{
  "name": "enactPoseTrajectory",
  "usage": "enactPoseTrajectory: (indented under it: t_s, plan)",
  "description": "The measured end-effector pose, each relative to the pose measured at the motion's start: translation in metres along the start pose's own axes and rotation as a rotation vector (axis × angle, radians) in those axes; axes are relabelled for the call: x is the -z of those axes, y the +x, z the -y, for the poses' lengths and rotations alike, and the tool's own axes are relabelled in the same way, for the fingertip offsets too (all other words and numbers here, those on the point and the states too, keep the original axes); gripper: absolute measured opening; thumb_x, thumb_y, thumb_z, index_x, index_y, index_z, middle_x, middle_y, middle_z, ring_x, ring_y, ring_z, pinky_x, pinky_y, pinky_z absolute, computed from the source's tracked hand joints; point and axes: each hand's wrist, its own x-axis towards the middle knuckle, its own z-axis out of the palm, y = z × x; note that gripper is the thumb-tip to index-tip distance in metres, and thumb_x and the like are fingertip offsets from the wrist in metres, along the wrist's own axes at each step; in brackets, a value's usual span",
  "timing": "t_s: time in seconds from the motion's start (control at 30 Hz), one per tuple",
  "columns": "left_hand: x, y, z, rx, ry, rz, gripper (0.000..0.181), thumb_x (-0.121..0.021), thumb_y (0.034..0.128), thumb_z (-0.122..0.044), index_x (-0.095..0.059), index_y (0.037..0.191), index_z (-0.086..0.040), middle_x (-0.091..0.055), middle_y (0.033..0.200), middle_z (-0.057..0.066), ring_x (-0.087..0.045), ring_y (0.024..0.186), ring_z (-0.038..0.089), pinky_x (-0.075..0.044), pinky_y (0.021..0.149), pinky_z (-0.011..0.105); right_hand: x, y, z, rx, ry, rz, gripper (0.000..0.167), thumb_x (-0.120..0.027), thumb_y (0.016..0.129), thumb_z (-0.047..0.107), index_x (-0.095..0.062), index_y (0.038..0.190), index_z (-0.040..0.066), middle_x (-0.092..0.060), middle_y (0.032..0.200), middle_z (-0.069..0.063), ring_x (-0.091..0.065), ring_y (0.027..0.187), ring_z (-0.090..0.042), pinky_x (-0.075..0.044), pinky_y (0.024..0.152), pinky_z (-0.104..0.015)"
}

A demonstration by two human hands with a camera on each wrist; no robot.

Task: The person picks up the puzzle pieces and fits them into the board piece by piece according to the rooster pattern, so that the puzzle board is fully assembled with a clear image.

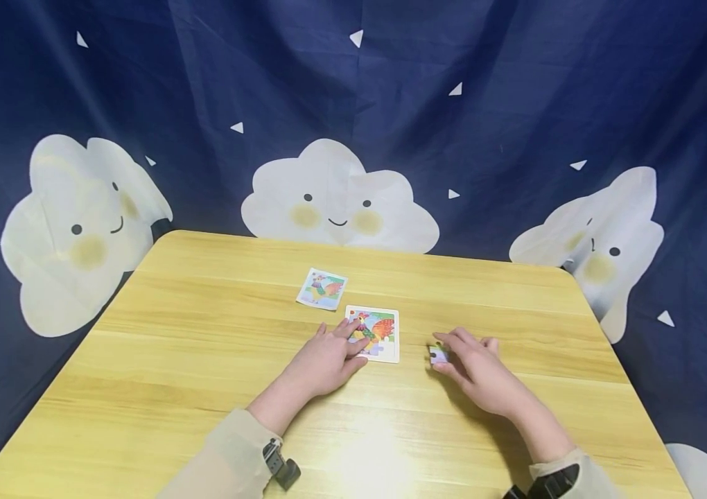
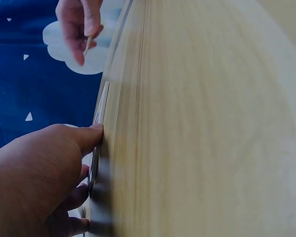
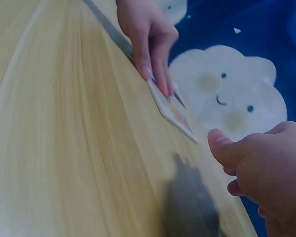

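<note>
A square jigsaw puzzle tray [image 1: 389,350] with a colorful rooster picture lies flat on the table. Bare white shows at its lower right. My left hand [image 1: 328,359] rests on the tray's left side, fingers spread over the picture and thumb by its lower edge, as the left wrist view also shows. To the right of the tray, my right hand [image 1: 481,374] pinches a puzzle piece [image 1: 437,355] between thumb and fingers, held above the table. The piece is pale lilac with some green and yellow. In the right wrist view, the right hand [image 3: 271,168] hides the piece.
A small rooster picture card [image 1: 322,289] lies behind the tray, to its left. The light wooden table [image 1: 204,326] has rounded far corners. Behind it hangs a dark blue curtain [image 1: 204,69] with smiling white clouds.
</note>
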Motion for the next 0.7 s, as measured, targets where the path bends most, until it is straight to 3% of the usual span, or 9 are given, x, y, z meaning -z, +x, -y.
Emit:
enactPoseTrajectory:
  t_s: [0.17, 0.4, 0.7]
  plan:
    - [0.0, 0.0, 0.0, 0.007, 0.002, 0.004, 0.046, -0.06, 0.1088, -0.041, -0.065, 0.147, -0.016, -0.039, 0.166, 0.012, -0.034, 0.154, 0.034, -0.024, 0.121, 0.066, -0.013, 0.017, 0.014, 0.02, 0.037, -0.009, 0.047, -0.077, 0.099, 0.029, -0.065, 0.137, 0.004, -0.063, 0.119, 0.005, -0.058, 0.1, -0.009, -0.023, 0.084, -0.04]
    - [0.0, 0.002, 0.001, 0.01, 0.002, -0.004, 0.045, -0.06, 0.1083, -0.042, -0.066, 0.146, -0.017, -0.039, 0.166, 0.011, -0.034, 0.154, 0.032, -0.024, 0.121, 0.066, -0.031, 0.034, 0.026, 0.049, 0.072, -0.012, 0.044, -0.075, 0.101, 0.032, -0.068, 0.135, 0.006, -0.062, 0.111, 0.007, -0.048, 0.084, -0.007, -0.02, 0.083, -0.04]
    - [0.0, 0.001, 0.0, 0.013, 0.011, -0.001, 0.046, -0.06, 0.1085, -0.043, -0.066, 0.146, -0.016, -0.039, 0.165, 0.012, -0.033, 0.154, 0.033, -0.024, 0.121, 0.066, -0.048, 0.047, 0.03, 0.046, 0.093, -0.024, 0.043, -0.076, 0.1, 0.033, -0.071, 0.136, 0.01, -0.059, 0.105, 0.008, -0.047, 0.081, -0.008, -0.021, 0.084, -0.041]
